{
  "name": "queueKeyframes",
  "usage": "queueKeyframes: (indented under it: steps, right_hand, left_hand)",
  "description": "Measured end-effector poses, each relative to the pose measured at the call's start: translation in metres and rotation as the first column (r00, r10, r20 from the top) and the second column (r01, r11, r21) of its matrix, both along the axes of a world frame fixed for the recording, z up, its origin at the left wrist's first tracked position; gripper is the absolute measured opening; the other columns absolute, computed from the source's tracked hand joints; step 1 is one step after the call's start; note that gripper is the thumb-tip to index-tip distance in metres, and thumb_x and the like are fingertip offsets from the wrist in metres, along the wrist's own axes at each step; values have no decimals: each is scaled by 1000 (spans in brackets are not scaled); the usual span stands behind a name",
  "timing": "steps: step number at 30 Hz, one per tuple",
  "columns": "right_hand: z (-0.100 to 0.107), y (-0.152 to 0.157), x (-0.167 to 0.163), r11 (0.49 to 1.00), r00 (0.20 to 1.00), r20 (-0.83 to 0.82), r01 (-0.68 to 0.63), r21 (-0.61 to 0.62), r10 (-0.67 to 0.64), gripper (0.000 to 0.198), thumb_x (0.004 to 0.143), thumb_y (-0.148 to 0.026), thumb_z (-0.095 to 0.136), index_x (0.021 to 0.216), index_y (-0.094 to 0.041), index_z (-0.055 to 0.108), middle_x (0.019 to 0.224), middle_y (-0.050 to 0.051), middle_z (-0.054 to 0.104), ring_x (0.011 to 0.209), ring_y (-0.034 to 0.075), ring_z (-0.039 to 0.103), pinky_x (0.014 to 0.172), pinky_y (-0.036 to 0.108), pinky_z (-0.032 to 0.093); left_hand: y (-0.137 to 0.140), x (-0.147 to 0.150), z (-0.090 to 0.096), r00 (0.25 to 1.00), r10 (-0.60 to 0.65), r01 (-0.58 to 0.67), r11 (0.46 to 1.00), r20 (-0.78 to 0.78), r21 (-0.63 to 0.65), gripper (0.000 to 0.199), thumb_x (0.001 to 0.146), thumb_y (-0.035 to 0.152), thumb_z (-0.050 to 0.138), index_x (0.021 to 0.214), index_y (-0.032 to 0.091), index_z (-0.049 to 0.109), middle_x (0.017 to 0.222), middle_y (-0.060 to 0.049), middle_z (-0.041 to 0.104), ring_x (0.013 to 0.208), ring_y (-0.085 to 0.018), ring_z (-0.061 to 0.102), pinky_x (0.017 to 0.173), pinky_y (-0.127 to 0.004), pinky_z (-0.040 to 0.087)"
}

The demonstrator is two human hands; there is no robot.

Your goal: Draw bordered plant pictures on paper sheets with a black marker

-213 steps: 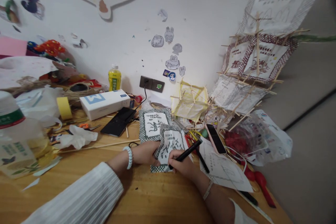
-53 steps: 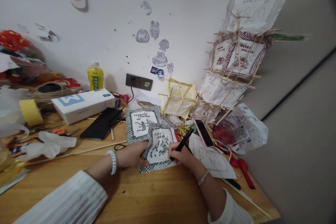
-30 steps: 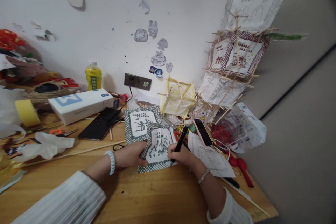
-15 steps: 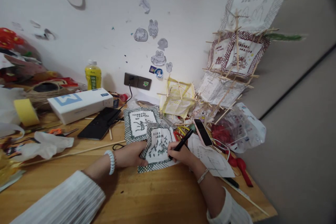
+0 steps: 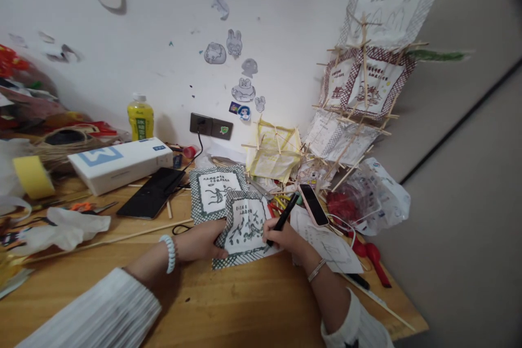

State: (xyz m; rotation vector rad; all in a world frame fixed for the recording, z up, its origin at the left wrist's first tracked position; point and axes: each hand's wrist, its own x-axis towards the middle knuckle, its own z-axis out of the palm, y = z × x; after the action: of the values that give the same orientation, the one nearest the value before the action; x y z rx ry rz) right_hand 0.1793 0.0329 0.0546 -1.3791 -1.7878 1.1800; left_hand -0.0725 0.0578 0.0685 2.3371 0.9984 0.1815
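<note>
My right hand (image 5: 283,236) is closed around a black marker pen (image 5: 287,212), its tip low at the lower right border of a white sheet of paper (image 5: 247,225). Green leaf drawings, handwriting and a dark green lattice border cover this sheet. At its left edge, my left hand (image 5: 207,240) grips the paper, thumb on top and the other fingers mostly hidden. Behind lies a second bordered drawing (image 5: 216,190), partly overlapped by the first. To the right of my right hand is a white sheet with faint line drawings (image 5: 326,244).
A pink-edged phone (image 5: 313,205) lies right of the marker. Stick-framed paper lanterns (image 5: 367,81) rise at the back right, beside a plastic bag (image 5: 383,196). On the left are a black tablet-like device (image 5: 149,196), a white box (image 5: 122,166), yellow tape (image 5: 35,176) and a yellow bottle (image 5: 141,118).
My right hand and the marker have shifted slightly, with the pen tip now lower right along the sheet's border. The left hand keeps its grip. The whole view has moved a little.
</note>
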Motion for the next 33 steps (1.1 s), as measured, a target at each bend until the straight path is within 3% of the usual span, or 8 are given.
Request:
queueKeyframes:
  steps: [9,21,33]
  right_hand:
    - [-5,2,2,1000,1000,14,5,-8,-5,9,65,-13,52,58,-16,54,46,-7,47,37,7,46,36,15,31]
    - [7,1,2,997,998,-20,-60,-41,59,13,55,-5,52,46,-15,52,44,-7,44,44,6,39,41,15,29]
    - [10,-4,9,999,977,-207,45,-9,-45,9,61,-21,51,53,-16,52,52,-1,58,38,6,41,35,16,27]
  left_hand:
    - [2,-1,-4,1000,-7,7,1000,18,5,35,66,35,66,96,22,54,104,-4,64,95,-25,56,86,-35,45]
    - [-2,0,3,999,-13,13,1000,30,-10,33,66,30,64,96,21,53,109,-4,64,99,-25,57,89,-34,45]
    - [-3,1,4,1000,2,-2,1000,-3,25,26,69,30,61,91,20,53,102,-4,65,92,-24,59,83,-31,47]
